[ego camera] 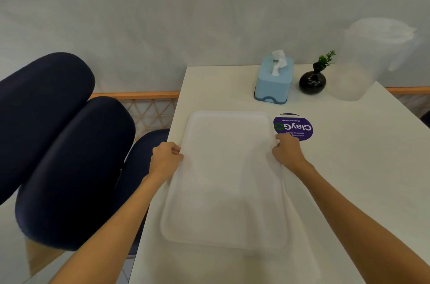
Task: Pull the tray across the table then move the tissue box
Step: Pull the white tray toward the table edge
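Observation:
A white rectangular tray lies flat on the white table, its long side running away from me. My left hand grips the tray's left rim and my right hand grips its right rim, both near the far half. A light blue tissue box with a white tissue sticking out of its top stands upright beyond the tray, near the table's far edge, apart from both hands.
A small black vase with a green sprig stands right of the tissue box. A clear plastic pitcher is at the far right. A purple round sticker lies beside the tray. Dark blue padded chairs stand left of the table.

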Demonstrator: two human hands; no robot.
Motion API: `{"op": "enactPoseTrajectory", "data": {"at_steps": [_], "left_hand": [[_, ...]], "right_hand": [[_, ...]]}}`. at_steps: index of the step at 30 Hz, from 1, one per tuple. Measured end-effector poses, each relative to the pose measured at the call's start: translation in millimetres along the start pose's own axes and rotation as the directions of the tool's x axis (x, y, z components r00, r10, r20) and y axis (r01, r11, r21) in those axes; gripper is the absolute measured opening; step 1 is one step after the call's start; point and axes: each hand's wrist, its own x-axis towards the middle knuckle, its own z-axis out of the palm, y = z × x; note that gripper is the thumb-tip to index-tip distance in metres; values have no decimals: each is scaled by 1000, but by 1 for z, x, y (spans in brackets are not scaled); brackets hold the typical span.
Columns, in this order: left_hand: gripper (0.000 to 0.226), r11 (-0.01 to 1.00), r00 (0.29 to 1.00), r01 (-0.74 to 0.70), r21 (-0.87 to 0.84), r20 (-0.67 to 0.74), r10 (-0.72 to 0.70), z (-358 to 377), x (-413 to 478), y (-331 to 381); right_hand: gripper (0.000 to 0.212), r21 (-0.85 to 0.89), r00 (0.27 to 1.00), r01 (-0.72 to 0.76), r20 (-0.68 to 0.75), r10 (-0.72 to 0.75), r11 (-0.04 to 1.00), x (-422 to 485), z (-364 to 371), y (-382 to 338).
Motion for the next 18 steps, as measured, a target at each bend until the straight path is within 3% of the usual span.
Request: {"op": "enactPoseTrajectory", "data": {"at_steps": [3, 8, 18], "left_hand": [[15, 1000, 1000, -10, -20, -6, 10, -3, 8, 3], [14, 999, 1000, -16, -28, -16, 16, -4, 22, 7], [16, 999, 1000, 10, -36, -6, -11, -7, 41, 8]], "right_hand": [[10, -46, 1000, -1, 11, 2, 999, 9, -1, -13], [35, -140, 999, -6, 35, 11, 990, 24, 0, -28], [32, -227, 998, -9, 65, 24, 974, 44, 4, -38]]}}
